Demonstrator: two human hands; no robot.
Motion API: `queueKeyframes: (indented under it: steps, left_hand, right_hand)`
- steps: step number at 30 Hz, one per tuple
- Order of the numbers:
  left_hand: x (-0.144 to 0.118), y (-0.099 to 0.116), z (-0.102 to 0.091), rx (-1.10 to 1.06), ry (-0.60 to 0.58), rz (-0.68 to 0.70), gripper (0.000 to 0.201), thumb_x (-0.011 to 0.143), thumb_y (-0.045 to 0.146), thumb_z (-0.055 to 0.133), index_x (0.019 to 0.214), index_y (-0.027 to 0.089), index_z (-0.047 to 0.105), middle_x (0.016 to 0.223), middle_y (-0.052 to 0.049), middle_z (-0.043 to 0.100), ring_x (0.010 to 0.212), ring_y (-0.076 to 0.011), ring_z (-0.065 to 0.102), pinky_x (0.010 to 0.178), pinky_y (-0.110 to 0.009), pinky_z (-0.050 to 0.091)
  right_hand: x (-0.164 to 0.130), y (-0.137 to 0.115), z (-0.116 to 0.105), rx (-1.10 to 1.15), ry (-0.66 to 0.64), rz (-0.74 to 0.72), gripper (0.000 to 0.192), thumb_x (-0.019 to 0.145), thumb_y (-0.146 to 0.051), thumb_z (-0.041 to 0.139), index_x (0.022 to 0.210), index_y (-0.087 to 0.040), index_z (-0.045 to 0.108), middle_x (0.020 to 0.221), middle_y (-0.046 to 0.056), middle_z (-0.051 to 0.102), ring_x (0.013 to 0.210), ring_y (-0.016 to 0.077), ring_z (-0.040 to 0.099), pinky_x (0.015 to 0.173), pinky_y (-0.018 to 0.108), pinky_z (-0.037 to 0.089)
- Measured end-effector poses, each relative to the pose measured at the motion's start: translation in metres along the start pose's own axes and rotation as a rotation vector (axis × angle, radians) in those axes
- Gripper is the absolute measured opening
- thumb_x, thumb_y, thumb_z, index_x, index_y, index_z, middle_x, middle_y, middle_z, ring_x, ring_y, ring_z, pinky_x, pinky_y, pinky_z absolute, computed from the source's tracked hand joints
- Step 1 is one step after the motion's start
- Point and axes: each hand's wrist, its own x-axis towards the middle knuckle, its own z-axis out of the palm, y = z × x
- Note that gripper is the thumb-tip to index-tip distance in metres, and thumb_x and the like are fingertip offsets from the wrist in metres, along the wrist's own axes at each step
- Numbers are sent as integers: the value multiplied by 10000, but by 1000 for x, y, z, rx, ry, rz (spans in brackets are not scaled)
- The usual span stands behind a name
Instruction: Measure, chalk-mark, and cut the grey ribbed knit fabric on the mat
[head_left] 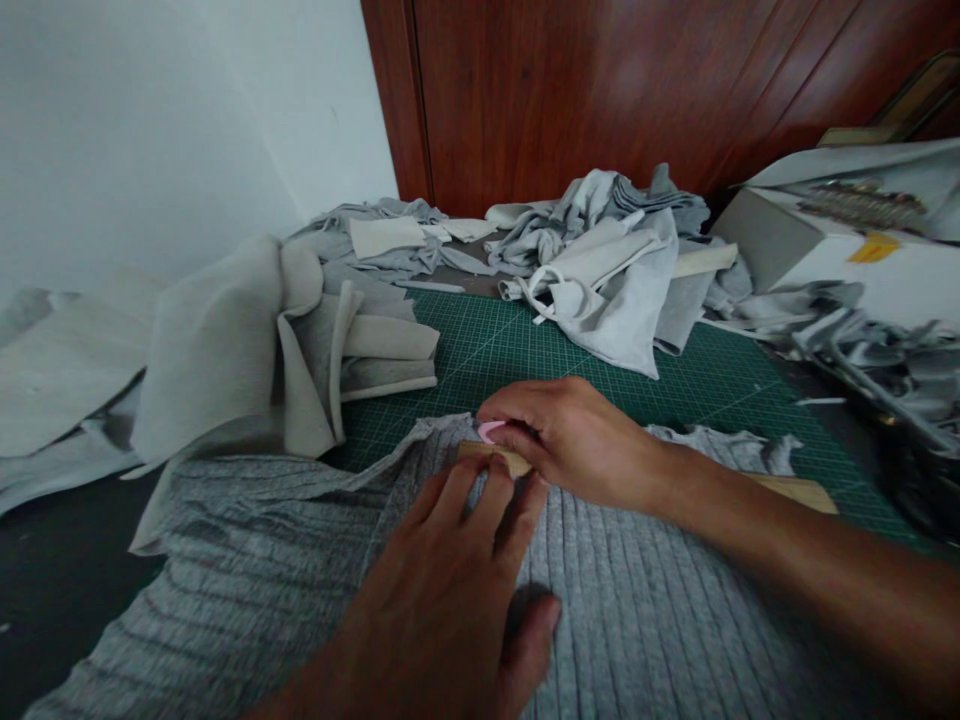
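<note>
Grey ribbed knit fabric is spread out in front of me. Across it lies a wooden ruler, partly hidden under my right forearm. My left hand rests on the fabric with its fingers spread, the fingertips pressing on the ruler near its left end. Between the thumb and fingers of my right hand is a piece of pink tailor's chalk. It sits at the ruler's far edge, close to the fabric's upper edge. My right fingers cover part of it.
A green cutting mat lies beneath the fabric. Pale fabric pieces are heaped at left, with more grey and white cloth at the back. A white box and a dark metal-framed object stand at right.
</note>
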Motion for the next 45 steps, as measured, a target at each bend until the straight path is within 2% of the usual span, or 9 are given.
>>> queueKeyframes:
  steps: [5, 10, 15, 19, 25, 29, 32, 39, 45]
  left_hand:
    - [1, 0, 0, 14, 8, 9, 691, 866, 378, 674, 1498, 113, 584, 1434, -182, 621, 1359, -388, 527, 1096, -586, 546]
    - [0, 0, 1, 12, 19, 28, 702, 874, 369, 654, 1517, 104, 562, 1452, -180, 613, 1350, -375, 534, 1110, -573, 538]
    - [-2, -1, 4, 29, 13, 31, 676, 894, 402, 645, 1504, 118, 578, 1463, -184, 607, 1344, -389, 535, 1089, -594, 542]
    - [0, 0, 5, 41, 16, 26, 665, 885, 394, 651, 1493, 132, 589, 1462, -184, 605, 1343, -391, 535, 1075, -598, 547]
    - [3, 0, 1, 40, 40, 26, 670, 851, 353, 666, 1474, 116, 599, 1408, -181, 626, 1320, -380, 542, 1076, -586, 542]
    - [2, 0, 0, 29, 26, 31, 670, 853, 354, 666, 1477, 122, 597, 1407, -175, 626, 1296, -374, 551, 1054, -581, 552]
    - [0, 0, 1, 26, 24, 31, 657, 863, 361, 663, 1476, 133, 601, 1389, -169, 635, 1280, -371, 559, 1051, -588, 552]
    - [0, 1, 2, 38, 31, 29, 693, 864, 380, 671, 1495, 107, 580, 1438, -188, 602, 1354, -388, 513, 1110, -600, 514]
    - [0, 0, 2, 19, 15, 25, 661, 871, 382, 661, 1477, 122, 604, 1420, -178, 625, 1320, -380, 545, 1084, -591, 539]
  right_hand:
    - [-6, -1, -6, -60, -44, -71, 240, 1052, -124, 525, 921, -136, 725, 855, 67, 708, 785, 192, 663, 717, 315, 475]
    - [-23, 3, -15, -70, -32, -42, 219, 1041, -147, 557, 902, -174, 723, 856, 62, 723, 767, 193, 670, 703, 314, 484]
    - [-33, 5, -22, -35, 77, 20, 186, 1053, -139, 559, 967, -183, 718, 934, 66, 755, 843, 195, 704, 782, 313, 518]
    - [-31, 3, -18, -11, 139, 52, 139, 1043, -151, 583, 971, -194, 694, 927, 50, 750, 825, 184, 697, 767, 297, 510]
    - [-25, 0, -6, -14, 65, 49, 179, 1054, -149, 537, 970, -172, 693, 935, 71, 734, 840, 199, 678, 769, 311, 496]
    - [-35, 5, -14, -45, 8, 52, 218, 1066, -165, 523, 941, -170, 702, 897, 73, 722, 796, 198, 663, 738, 317, 487]
    - [-38, 7, -19, -55, 19, 66, 201, 1052, -150, 544, 940, -187, 706, 900, 59, 729, 789, 189, 661, 732, 308, 482]
    - [-21, 2, -5, -87, -3, 17, 221, 1074, -184, 514, 937, -176, 687, 895, 65, 709, 830, 203, 661, 761, 321, 480]
    - [-49, 8, -24, -86, 10, 55, 224, 1071, -178, 541, 931, -182, 717, 878, 65, 728, 769, 194, 668, 721, 317, 495]
